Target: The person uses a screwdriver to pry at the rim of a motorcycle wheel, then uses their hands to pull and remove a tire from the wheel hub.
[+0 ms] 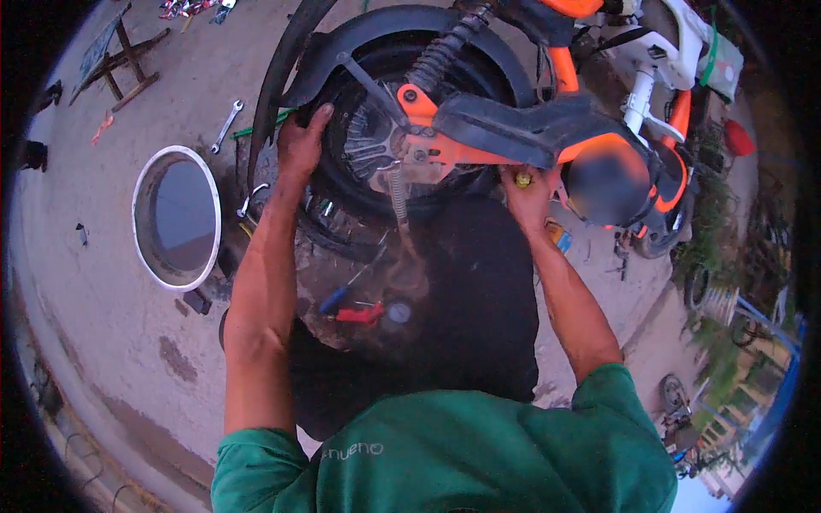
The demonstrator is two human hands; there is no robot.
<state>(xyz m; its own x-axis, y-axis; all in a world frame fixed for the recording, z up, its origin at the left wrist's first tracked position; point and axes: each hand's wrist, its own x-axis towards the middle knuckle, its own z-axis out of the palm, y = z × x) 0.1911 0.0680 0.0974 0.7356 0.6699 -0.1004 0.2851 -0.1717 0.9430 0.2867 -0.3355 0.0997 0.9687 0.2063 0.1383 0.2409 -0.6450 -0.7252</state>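
An orange and black motorbike's rear wheel [338, 175] is in front of me, its black tyre [419, 208] under a dark mudguard [385, 27]. My left hand [299, 145] grips the tyre's left edge, thumb on the near side and the other fingers hidden behind. At the opposite edge, my right hand [528, 195] is closed by the tyre below the orange swingarm [487, 152]; its fingertips are hidden. A small shiny yellow thing [523, 179] shows at its fingers, worn or held, I cannot tell. A coil spring [398, 195] hangs below the hub.
A white-rimmed basin of dark water [215, 192] stands on the left, near a combination spanner [227, 126]. Between my knees lie a blue-handled screwdriver [333, 299], a red tool [361, 315] and a round gauge [398, 313]. A wooden frame [128, 56] stands farther off.
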